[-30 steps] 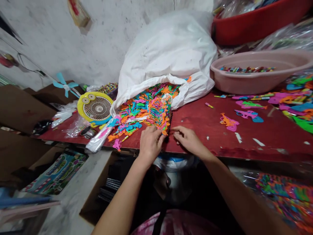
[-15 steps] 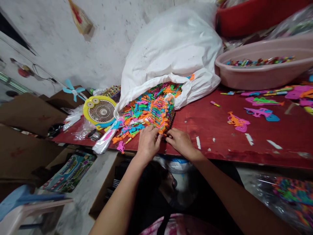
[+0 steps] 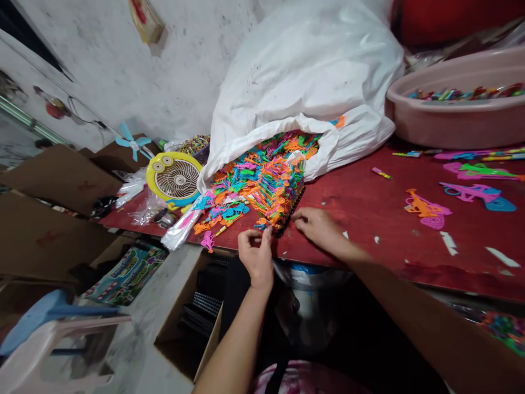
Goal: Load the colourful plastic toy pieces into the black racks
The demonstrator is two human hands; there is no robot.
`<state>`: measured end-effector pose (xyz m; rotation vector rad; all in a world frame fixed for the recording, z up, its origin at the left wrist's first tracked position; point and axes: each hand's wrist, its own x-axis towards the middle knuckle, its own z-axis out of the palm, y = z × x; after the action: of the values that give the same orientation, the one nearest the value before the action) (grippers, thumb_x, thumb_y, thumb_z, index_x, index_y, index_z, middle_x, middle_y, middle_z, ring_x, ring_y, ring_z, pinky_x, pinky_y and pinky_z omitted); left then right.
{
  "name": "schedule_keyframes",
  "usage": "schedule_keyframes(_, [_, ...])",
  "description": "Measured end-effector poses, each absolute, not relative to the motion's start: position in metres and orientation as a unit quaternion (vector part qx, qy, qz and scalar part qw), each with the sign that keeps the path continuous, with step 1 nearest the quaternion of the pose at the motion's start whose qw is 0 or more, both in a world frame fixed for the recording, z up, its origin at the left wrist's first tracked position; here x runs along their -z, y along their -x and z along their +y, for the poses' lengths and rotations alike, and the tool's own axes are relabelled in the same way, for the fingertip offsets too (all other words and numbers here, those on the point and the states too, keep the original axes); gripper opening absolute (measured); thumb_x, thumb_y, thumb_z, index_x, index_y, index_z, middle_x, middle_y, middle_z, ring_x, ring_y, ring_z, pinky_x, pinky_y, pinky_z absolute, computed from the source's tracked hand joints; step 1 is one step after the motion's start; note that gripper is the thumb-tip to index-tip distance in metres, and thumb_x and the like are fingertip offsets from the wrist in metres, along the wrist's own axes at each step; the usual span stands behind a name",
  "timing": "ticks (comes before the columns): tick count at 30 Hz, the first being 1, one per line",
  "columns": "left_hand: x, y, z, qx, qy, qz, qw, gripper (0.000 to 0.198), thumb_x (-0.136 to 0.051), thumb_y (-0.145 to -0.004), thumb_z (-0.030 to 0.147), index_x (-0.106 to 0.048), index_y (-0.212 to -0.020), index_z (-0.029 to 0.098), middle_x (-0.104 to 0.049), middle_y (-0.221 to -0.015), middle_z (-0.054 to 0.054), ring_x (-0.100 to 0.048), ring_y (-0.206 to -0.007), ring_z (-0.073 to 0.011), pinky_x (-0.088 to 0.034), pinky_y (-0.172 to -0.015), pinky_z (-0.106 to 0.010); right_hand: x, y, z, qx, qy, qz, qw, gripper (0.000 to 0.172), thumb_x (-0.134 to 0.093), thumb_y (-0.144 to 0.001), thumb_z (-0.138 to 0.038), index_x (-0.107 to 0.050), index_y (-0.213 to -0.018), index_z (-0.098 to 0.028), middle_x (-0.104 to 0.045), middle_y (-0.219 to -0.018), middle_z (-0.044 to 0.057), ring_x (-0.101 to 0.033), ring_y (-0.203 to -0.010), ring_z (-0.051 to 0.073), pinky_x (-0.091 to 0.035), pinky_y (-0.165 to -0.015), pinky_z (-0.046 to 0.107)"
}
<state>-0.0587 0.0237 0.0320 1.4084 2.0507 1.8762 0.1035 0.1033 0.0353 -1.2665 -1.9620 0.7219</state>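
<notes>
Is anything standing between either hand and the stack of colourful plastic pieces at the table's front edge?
Nothing visible does. The left hand and the right hand both have their fingertips at the near end of the stack of colourful plastic pieces; loose pieces lie to its left.

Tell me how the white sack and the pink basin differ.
The white sack is soft and creased; the pink basin is rigid and smooth. The sack lies on its side, mouth open towards the person; the basin stands upright. The sack spills its load onto the red table; the basin keeps its load inside. Both hold small coloured pieces.
</notes>
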Motion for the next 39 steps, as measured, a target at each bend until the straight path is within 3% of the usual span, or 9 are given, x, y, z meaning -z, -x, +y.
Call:
schedule_keyframes(3, [-0.029, 0.052, 0.020, -0.564, -0.506, 0.651, 0.041, 0.034, -0.060, -0.091, 0.041, -0.062, -0.066, 0.018, -0.058, -0.069, 0.001, -0.054, -0.069, -0.0125, -0.043, -0.071, -0.026, -0.047, -0.122, 0.140, -0.204, 0.548, -0.721, 0.372, 0.024, -0.052, -0.082, -0.018, -0.072, -0.095, -0.018, -0.073, -0.094, 0.008, -0.064, -0.082, 0.020, -0.046, -0.073, 0.028])
schedule_keyframes(7, [-0.030, 0.047, 0.016, -0.522, -0.546, 0.654, 0.040, 0.040, -0.050, -0.097, 0.038, -0.064, -0.066, 0.018, -0.059, -0.069, -0.001, -0.056, -0.069, -0.0127, -0.044, -0.070, -0.026, -0.054, -0.134, 0.189, -0.102, 0.609, -0.695, 0.368, 0.036, -0.053, -0.077, -0.013, -0.068, -0.110, -0.014, -0.069, -0.107, 0.015, -0.062, -0.093, 0.025, -0.046, -0.078, 0.032])
schedule_keyframes(11, [-0.023, 0.043, 0.019, -0.474, -0.576, 0.666, 0.024, 0.021, -0.062, -0.090, 0.037, -0.073, -0.092, 0.019, -0.067, -0.087, -0.005, -0.063, -0.083, -0.0174, -0.048, -0.078, -0.030, -0.043, -0.131, 0.211, -0.151, 0.579, -0.723, 0.346, 0.044, -0.052, -0.076, -0.010, -0.066, -0.118, -0.015, -0.068, -0.114, 0.012, -0.062, -0.097, 0.024, -0.046, -0.081, 0.030])
schedule_keyframes(16, [-0.014, 0.045, 0.033, -0.479, -0.532, 0.695, 0.065, 0.023, -0.062, -0.089, 0.037, -0.074, -0.086, 0.019, -0.065, -0.085, -0.004, -0.063, -0.080, -0.0171, -0.049, -0.076, -0.028, -0.023, -0.129, 0.213, -0.192, 0.537, -0.750, 0.335, 0.044, -0.054, -0.078, -0.015, -0.066, -0.120, -0.019, -0.072, -0.108, 0.008, -0.062, -0.097, 0.023, -0.045, -0.081, 0.029])
schedule_keyframes(21, [-0.017, 0.059, 0.039, -0.473, -0.568, 0.671, 0.058, 0.022, -0.059, -0.092, 0.035, -0.074, -0.093, 0.019, -0.065, -0.091, -0.005, -0.063, -0.086, -0.0171, -0.047, -0.077, -0.027, -0.018, -0.133, 0.212, -0.194, 0.504, -0.769, 0.343, 0.044, -0.056, -0.078, -0.020, -0.065, -0.122, -0.018, -0.070, -0.113, 0.008, -0.060, -0.099, 0.023, -0.044, -0.082, 0.030])
schedule_keyframes(28, [-0.017, 0.074, 0.038, -0.421, -0.598, 0.682, 0.023, 0.024, -0.057, -0.092, 0.033, -0.070, -0.081, 0.016, -0.064, -0.084, -0.006, -0.061, -0.080, -0.0182, -0.045, -0.072, -0.029, -0.019, -0.127, 0.205, -0.179, 0.514, -0.765, 0.345, 0.034, -0.055, -0.078, -0.021, -0.067, -0.110, -0.017, -0.071, -0.106, 0.008, -0.059, -0.095, 0.024, -0.043, -0.078, 0.031])
schedule_keyframes(39, [-0.009, 0.066, 0.039, -0.394, -0.612, 0.685, -0.034, 0.020, -0.053, -0.094, 0.029, -0.070, -0.094, 0.017, -0.070, -0.096, -0.010, -0.063, -0.095, -0.0242, -0.044, -0.081, -0.036, -0.020, -0.124, 0.201, -0.145, 0.533, -0.755, 0.354, 0.026, -0.055, -0.078, -0.024, -0.066, -0.100, -0.018, -0.069, -0.095, 0.009, -0.058, -0.087, 0.024, -0.041, -0.072, 0.032])
